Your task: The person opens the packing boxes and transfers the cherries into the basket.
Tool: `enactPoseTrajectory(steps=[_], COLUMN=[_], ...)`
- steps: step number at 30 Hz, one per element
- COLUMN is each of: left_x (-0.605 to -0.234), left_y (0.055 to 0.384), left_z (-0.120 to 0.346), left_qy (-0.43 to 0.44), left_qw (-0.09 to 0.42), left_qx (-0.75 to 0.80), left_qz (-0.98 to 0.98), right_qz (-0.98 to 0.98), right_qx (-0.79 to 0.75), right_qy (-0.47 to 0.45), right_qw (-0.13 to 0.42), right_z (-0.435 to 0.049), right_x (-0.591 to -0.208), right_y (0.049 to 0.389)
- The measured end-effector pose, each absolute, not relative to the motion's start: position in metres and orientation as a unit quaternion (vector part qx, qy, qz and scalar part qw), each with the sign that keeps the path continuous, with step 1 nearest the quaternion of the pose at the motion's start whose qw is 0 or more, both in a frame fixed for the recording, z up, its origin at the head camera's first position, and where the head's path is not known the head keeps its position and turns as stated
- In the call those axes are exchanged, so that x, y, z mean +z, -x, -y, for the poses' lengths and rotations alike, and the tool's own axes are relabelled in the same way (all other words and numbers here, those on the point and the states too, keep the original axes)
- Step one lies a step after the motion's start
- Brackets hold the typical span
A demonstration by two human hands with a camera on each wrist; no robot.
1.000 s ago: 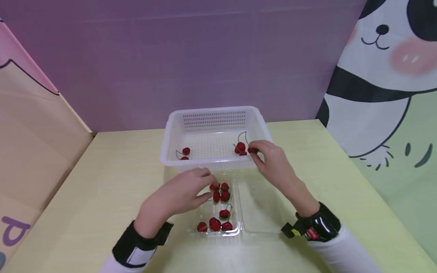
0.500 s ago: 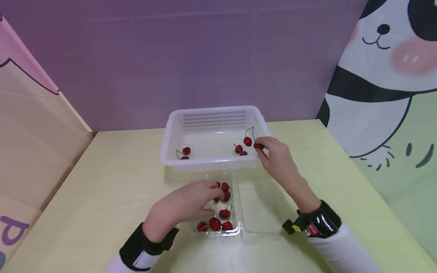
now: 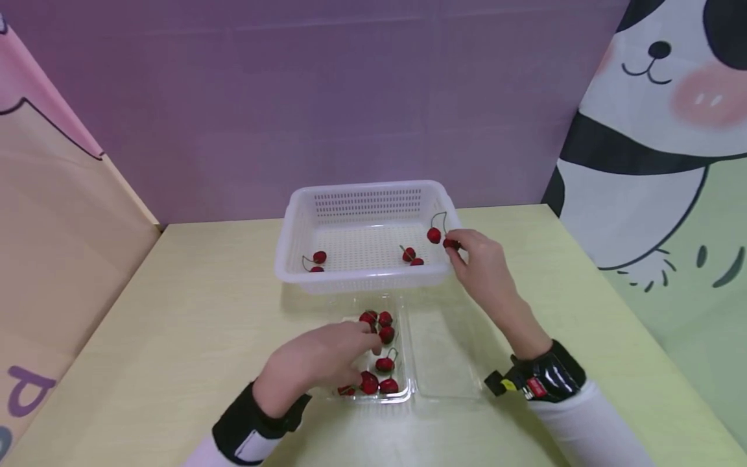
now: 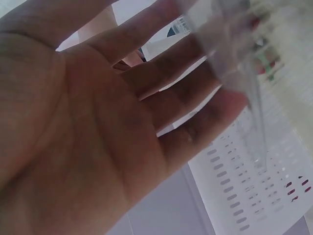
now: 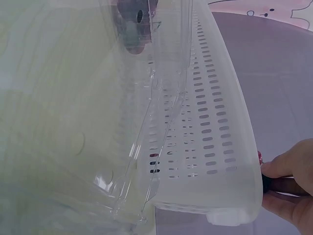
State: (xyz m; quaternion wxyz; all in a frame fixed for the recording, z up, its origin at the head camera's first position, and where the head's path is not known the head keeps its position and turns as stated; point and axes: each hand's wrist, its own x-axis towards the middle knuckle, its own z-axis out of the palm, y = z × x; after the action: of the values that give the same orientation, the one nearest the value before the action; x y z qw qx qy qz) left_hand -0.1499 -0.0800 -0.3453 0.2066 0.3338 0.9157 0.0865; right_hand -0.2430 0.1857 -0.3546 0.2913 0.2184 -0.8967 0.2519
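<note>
I see the cherry (image 3: 451, 244) at the basket's (image 3: 367, 280) right edge, pinched between thumb and fingers of the right hand (image 3: 486, 267); its stem joins a second cherry (image 3: 434, 235) just beside it, over the basket. Left hand (image 3: 323, 353) reads as released, fingers loosely spread, above the box's (image 3: 404, 397) left side; I can't tell if its fingertips touch the box cherries (image 3: 369, 383). One cherry pair (image 3: 319, 257) in basket's front left corner, another (image 3: 408, 254) near front edge, right of middle. Basket near table's (image 3: 204, 311) back edge, box in front, purple wall (image 3: 327, 110) behind.
</note>
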Motion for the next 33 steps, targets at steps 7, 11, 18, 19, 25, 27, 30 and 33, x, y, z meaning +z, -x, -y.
enactPoseTrajectory(steps=[7, 11, 18, 19, 25, 27, 30, 33], left_x=[-0.3481, -0.3503, -0.3519, -0.3517, -0.3523, -0.353, -0.3542, -0.3547], left_y=[0.15, 0.1498, 0.1503, 0.15, 0.1496, 0.1495, 0.1491, 0.1486], left_z=[0.0776, 0.0773, 0.0777, 0.0779, 0.0775, 0.0771, 0.0763, 0.0757], left_qy=[-0.321, -0.318, -0.322, -0.323, -0.317, -0.313, -0.304, -0.294], left_qw=[0.215, 0.217, 0.211, 0.209, 0.209, 0.209, 0.217, 0.223], left_qx=[0.077, 0.077, 0.073, 0.072, 0.07, 0.067, 0.07, 0.074], left_qz=[-0.919, -0.92, -0.92, -0.92, -0.923, -0.924, -0.925, -0.926], right_qz=[0.9, 0.902, 0.902, 0.902, 0.904, 0.904, 0.906, 0.909], right_qx=[0.25, 0.248, 0.238, 0.238, 0.235, 0.232, 0.228, 0.225], right_qy=[-0.214, -0.21, -0.209, -0.209, -0.209, -0.211, -0.211, -0.207], right_qw=[0.286, 0.286, 0.293, 0.295, 0.291, 0.289, 0.287, 0.284], right_z=[-0.1863, -0.1859, -0.1868, -0.1869, -0.1863, -0.186, -0.1855, -0.1854], right_x=[-0.3555, -0.3553, -0.358, -0.3584, -0.3582, -0.3578, -0.3573, -0.3571], right_y=[0.2443, 0.2441, 0.2443, 0.2445, 0.2431, 0.2425, 0.2417, 0.2411])
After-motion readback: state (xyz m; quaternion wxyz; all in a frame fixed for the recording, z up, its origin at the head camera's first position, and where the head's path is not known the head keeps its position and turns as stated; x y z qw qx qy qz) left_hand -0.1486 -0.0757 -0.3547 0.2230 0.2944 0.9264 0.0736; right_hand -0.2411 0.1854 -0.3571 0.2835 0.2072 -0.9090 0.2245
